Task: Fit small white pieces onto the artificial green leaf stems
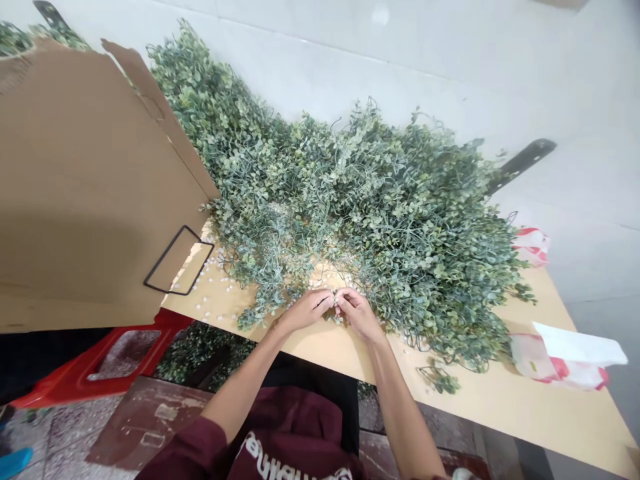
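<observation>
At the left of the frame, cardboard (85,180) is overlapped by a black wire frame (165,255). Across the centre, leafy greenery (360,180) is heaped on the tabletop (330,345). Below centre, a small piece (335,301) is pinched in the narrowed fingers of the left hand (309,309) and right hand (357,315). At right, a red-and-white bag (535,359) is seen.

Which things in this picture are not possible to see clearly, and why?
All in head view:
What left hand and right hand pinch: small, finger-covered.
Table under foliage: hidden by leaves.
Shirt lettering: folds, bottom edge.
Cardboard: cut by left edge.
Blue object: likewise cut.
</observation>
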`<state>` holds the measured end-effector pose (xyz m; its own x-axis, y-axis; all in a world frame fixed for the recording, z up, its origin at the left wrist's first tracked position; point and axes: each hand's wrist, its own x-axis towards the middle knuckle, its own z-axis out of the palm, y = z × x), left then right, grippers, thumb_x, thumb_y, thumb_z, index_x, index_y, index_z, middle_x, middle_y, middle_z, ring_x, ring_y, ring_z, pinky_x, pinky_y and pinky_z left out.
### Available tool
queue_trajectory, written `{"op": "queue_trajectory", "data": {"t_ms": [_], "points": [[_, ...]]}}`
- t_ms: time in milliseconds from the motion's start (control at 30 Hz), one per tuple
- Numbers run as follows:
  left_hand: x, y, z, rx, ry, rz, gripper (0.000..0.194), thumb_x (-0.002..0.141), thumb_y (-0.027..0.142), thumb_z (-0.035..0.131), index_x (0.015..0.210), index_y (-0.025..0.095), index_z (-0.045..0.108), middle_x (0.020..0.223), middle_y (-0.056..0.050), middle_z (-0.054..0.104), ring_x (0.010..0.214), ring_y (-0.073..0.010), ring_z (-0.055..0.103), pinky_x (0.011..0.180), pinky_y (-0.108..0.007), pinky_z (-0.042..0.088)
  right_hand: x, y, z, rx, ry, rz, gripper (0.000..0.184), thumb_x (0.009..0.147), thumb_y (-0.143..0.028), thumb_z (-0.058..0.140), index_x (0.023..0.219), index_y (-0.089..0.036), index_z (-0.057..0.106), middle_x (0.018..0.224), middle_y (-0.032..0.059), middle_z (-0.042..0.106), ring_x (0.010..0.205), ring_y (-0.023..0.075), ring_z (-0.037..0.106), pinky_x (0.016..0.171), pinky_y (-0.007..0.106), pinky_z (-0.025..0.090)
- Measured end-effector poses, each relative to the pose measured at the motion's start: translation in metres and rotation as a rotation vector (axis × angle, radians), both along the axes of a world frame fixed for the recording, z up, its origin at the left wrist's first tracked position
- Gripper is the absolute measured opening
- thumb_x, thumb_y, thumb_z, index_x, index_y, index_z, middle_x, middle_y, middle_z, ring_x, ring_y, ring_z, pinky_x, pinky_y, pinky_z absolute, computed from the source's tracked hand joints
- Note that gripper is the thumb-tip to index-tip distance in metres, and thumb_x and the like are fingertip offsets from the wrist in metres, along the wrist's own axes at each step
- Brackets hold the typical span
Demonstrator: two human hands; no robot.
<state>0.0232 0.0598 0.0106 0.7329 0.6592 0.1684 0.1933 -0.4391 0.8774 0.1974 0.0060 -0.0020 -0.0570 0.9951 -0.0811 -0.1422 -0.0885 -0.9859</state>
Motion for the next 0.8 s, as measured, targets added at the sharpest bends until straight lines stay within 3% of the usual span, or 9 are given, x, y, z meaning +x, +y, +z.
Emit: {"op": "queue_trajectory", "data": {"t_ms": [233,433,800], "points": [[0.000,0.001,0.001,-0.046,-0.001,0.010,0.038,0.099,0.037,0.035,0.074,0.015,0.054,0.068,0.002,0.048,0.064,-0.0119,0.044,0.063,-0.023,0.033,-0.004,-0.001,-0.006,0.040,-0.019,-0.066,0.020,0.085,-0.040,0.065,0.084,-0.020,0.062,0.062,-0.0031,0.057,0.054,0.0111,0.052,0.055,0.023,0.044],[0.001,0.000,0.003,-0.101,-0.032,0.041,0.041,0.099,0.039,0.034,0.073,0.016,0.054,0.068,0.002,0.048,0.062,-0.0114,0.043,0.061,-0.023,0.034,-0.010,-0.007,-0.004,0.115,-0.090,-0.184,0.022,0.084,-0.039,0.066,0.097,-0.022,0.064,0.069,-0.0016,0.062,0.059,0.0136,0.058,0.059,0.026,0.047],[0.002,0.001,-0.003,-0.016,-0.010,0.016,0.037,0.099,0.037,0.035,0.074,0.015,0.052,0.069,0.001,0.048,0.066,-0.0122,0.044,0.064,-0.024,0.033,-0.013,-0.010,-0.005,0.160,-0.219,-0.271,0.019,0.085,-0.038,0.065,0.088,-0.019,0.067,0.066,-0.0009,0.059,0.059,0.0141,0.057,0.058,0.026,0.048]]}}
